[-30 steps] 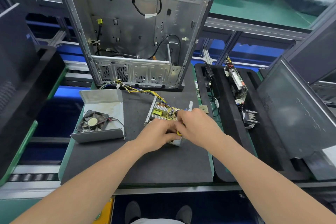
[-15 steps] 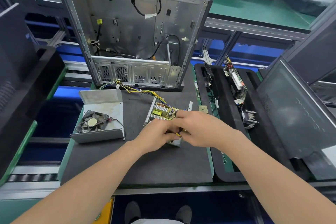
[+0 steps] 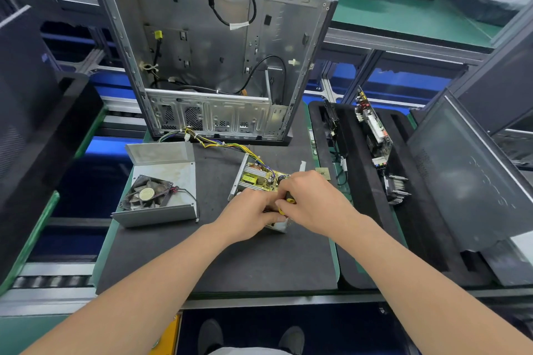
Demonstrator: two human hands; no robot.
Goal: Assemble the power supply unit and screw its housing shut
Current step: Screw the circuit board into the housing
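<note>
The open power supply base [image 3: 243, 174], a metal tray with a yellow circuit board, lies on the black mat [image 3: 230, 262]. Its coloured wire bundle [image 3: 225, 145] runs back to the computer case. My right hand [image 3: 313, 202] grips a yellow-and-black screwdriver handle [image 3: 288, 201] over the tray's near corner. My left hand [image 3: 248, 215] has its fingers curled on the tray's near edge right beside it. The screwdriver tip and the screw are hidden by my fingers. The housing cover [image 3: 161, 181] with its fan [image 3: 147, 193] lies apart on the left of the mat.
An open computer case [image 3: 213, 46] stands upright behind the mat. A black foam tray [image 3: 360, 210] on the right holds circuit boards [image 3: 375, 130]. A small chip [image 3: 323, 172] lies near the mat's right edge. Dark side panels lean at far left and right [image 3: 467, 170].
My right hand has shifted slightly on the screwdriver handle, and the left hand stays on the tray's near edge. The power supply parts have not moved.
</note>
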